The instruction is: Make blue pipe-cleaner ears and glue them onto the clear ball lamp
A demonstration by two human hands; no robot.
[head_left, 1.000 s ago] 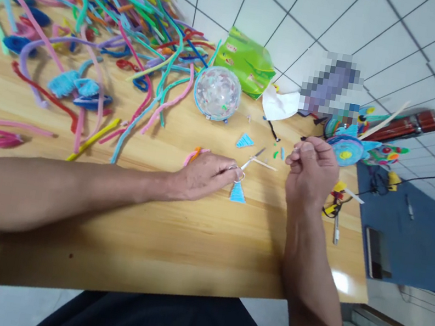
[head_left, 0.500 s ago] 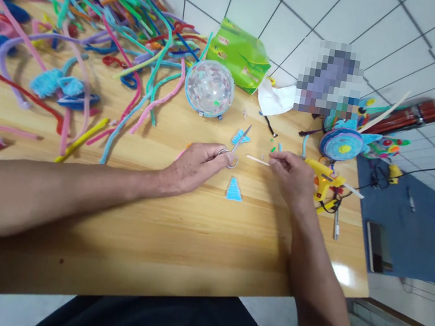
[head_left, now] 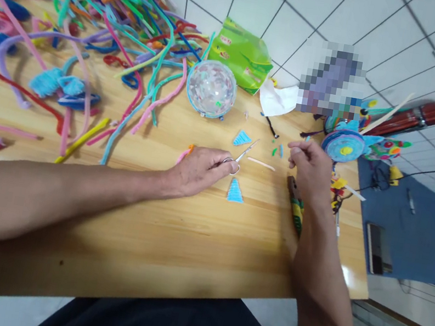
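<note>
A small pair of scissors (head_left: 247,150) is in my left hand (head_left: 203,170), fingers closed about the handle loops and the blades pointing up to the right. Just above the blades lies a blue ridged triangular piece (head_left: 242,137); a second blue piece (head_left: 236,190), a tapered one, is below. A thin pale strip (head_left: 261,163) rests on the wood to the right of the scissors. My right hand (head_left: 311,165) hovers by small green and blue scraps (head_left: 277,151), fingers loosely bent and nothing visible in them. Pliers (head_left: 295,204) with green-and-yellow handles are partly under that forearm.
Many coloured pipe cleaners (head_left: 110,28) cover the table's left side. Behind are a clear domed container (head_left: 211,88) and a green packet (head_left: 241,56). On the right are a blue coiled craft figure (head_left: 343,146), a dark cord and a blue surface (head_left: 418,230).
My right hand has moved right and up, away from the pale strip, uncovering the pliers and covering most of the yellow glue gun. The scissors have tilted slightly further right in my left hand.
</note>
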